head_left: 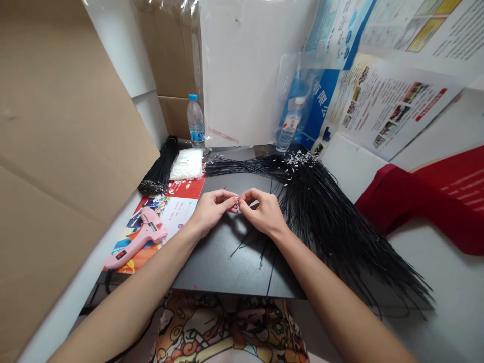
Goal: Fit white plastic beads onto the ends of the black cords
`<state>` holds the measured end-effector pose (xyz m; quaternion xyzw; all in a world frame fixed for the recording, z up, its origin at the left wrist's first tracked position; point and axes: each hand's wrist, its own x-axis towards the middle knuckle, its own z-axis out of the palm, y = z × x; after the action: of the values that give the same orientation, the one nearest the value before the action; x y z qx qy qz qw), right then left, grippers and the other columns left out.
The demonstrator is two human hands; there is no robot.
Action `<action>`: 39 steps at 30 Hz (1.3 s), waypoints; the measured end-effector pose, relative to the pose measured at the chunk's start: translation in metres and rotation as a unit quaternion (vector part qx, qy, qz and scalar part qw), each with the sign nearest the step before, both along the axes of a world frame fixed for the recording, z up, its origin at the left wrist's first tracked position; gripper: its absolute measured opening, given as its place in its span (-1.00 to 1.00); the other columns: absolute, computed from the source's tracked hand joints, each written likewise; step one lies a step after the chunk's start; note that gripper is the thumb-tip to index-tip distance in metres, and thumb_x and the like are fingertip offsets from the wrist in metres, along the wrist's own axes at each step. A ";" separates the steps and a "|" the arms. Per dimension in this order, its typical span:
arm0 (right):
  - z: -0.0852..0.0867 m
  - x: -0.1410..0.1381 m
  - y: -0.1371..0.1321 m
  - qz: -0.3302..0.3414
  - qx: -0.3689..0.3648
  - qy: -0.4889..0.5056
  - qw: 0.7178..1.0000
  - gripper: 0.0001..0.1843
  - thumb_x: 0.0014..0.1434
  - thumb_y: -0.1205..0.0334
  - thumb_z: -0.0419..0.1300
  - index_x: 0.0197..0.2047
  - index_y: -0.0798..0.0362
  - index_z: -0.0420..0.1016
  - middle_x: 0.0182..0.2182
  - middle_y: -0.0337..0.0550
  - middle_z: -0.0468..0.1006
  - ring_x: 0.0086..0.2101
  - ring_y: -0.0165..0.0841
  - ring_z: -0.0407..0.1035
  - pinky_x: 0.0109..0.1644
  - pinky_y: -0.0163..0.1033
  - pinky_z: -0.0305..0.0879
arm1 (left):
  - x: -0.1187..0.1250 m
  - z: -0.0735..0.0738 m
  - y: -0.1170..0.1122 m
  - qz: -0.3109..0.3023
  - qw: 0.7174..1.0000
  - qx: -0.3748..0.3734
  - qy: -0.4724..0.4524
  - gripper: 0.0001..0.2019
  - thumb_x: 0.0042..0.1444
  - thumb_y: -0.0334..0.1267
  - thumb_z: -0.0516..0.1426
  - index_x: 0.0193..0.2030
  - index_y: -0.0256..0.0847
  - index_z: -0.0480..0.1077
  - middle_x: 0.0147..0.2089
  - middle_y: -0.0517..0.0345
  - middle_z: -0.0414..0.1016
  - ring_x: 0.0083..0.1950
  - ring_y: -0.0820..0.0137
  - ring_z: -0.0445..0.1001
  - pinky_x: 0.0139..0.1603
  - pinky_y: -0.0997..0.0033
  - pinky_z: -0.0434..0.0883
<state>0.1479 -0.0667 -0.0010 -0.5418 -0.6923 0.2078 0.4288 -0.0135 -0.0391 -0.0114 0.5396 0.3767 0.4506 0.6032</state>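
My left hand (212, 207) and my right hand (263, 212) meet fingertip to fingertip above a black board (212, 262). Both are pinched closed on a tiny white piece and the end of a thin black wire (245, 242) that trails down under my right hand. A big fan of black wires with white tips (333, 222) lies just right of my right hand. A few loose black wires lie on the board below my hands.
A pink glue gun (138, 237) lies at the left on a colourful sheet. A bag of white pieces (187, 164) and a tied black wire bundle (161, 171) sit behind it. Two water bottles (195, 121) (289, 128) stand at the back. Cardboard (56, 151) walls the left; red plastic (427, 201) lies on the right.
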 end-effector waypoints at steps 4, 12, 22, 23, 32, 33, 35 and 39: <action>0.000 0.000 -0.001 0.006 0.002 0.004 1.000 -0.88 0.11 0.31 0.17 -0.41 0.09 0.52 -0.49 -0.23 0.59 -0.46 -0.45 0.46 -0.39 -0.42 0.36 | 0.000 0.000 -0.001 -0.004 1.000 -0.007 -0.005 -0.64 -0.17 -0.04 0.44 -0.34 -0.29 0.59 -0.40 0.11 0.60 -0.36 0.41 0.51 -0.14 0.30 0.50; -0.005 -0.001 -0.002 0.003 0.014 -0.019 1.000 -0.86 0.14 0.29 0.17 -0.37 0.10 0.55 -0.47 -0.22 0.61 -0.45 -0.44 0.48 -0.38 -0.41 0.34 | 0.000 -0.001 -0.002 0.008 1.000 -0.009 0.008 -0.64 -0.18 -0.03 0.44 -0.39 -0.29 0.57 -0.42 0.13 0.57 -0.43 0.47 0.46 -0.30 0.41 0.44; -0.003 0.000 0.001 0.008 -0.012 -0.020 1.000 -0.84 0.19 0.25 0.21 -0.29 0.07 0.63 -0.39 -0.18 0.68 -0.39 -0.39 0.53 -0.34 -0.36 0.38 | -0.002 0.000 0.002 0.035 0.998 0.030 0.049 -0.67 -0.05 -0.03 0.35 -0.34 -0.29 0.56 -0.36 0.04 0.56 -0.37 0.40 0.46 -0.43 0.44 0.45; -0.002 0.001 0.002 0.011 -0.009 -0.026 1.000 -0.84 0.18 0.25 0.21 -0.29 0.06 0.64 -0.39 -0.18 0.68 -0.39 -0.39 0.53 -0.34 -0.36 0.38 | -0.002 0.001 0.002 0.040 0.997 0.037 0.054 -0.69 -0.03 -0.03 0.34 -0.34 -0.29 0.56 -0.37 0.06 0.54 -0.37 0.40 0.45 -0.45 0.45 0.44; 0.001 0.007 0.001 0.027 0.001 -0.081 0.996 -0.84 0.15 0.32 0.19 -0.31 0.06 0.63 -0.43 -0.21 0.66 -0.43 -0.41 0.51 -0.29 -0.34 0.40 | -0.001 0.002 0.003 0.044 0.993 0.052 0.101 -0.74 0.03 -0.08 0.29 -0.35 -0.28 0.55 -0.39 0.09 0.53 -0.46 0.46 0.37 -0.48 0.45 0.37; 0.001 0.007 0.001 0.025 0.004 -0.083 0.996 -0.84 0.15 0.32 0.18 -0.31 0.06 0.63 -0.43 -0.21 0.66 -0.43 -0.41 0.51 -0.28 -0.34 0.39 | -0.002 0.002 0.003 0.044 0.992 0.054 0.108 -0.75 0.04 -0.09 0.28 -0.34 -0.28 0.55 -0.38 0.08 0.54 -0.46 0.45 0.38 -0.48 0.44 0.37; 0.001 0.008 0.001 0.022 0.009 -0.091 0.996 -0.83 0.16 0.32 0.18 -0.31 0.06 0.63 -0.42 -0.21 0.66 -0.42 -0.40 0.52 -0.28 -0.34 0.38 | -0.002 0.002 0.003 0.045 0.989 0.060 0.126 -0.77 0.06 -0.11 0.26 -0.33 -0.28 0.56 -0.37 0.07 0.56 -0.46 0.44 0.37 -0.47 0.43 0.35; 0.001 0.010 0.002 0.030 0.005 -0.130 0.991 -0.83 0.16 0.32 0.18 -0.30 0.04 0.64 -0.39 -0.20 0.67 -0.41 -0.40 0.51 -0.28 -0.33 0.35 | -0.003 0.001 0.003 0.053 0.979 0.090 0.174 -0.80 0.09 -0.15 0.22 -0.34 -0.25 0.57 -0.38 0.06 0.58 -0.44 0.40 0.40 -0.43 0.41 0.33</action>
<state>0.1583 -0.0649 -0.0001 -0.5412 -0.7590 0.1450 0.3316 -0.0166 -0.0356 -0.0107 0.6410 0.4616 0.4135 0.4529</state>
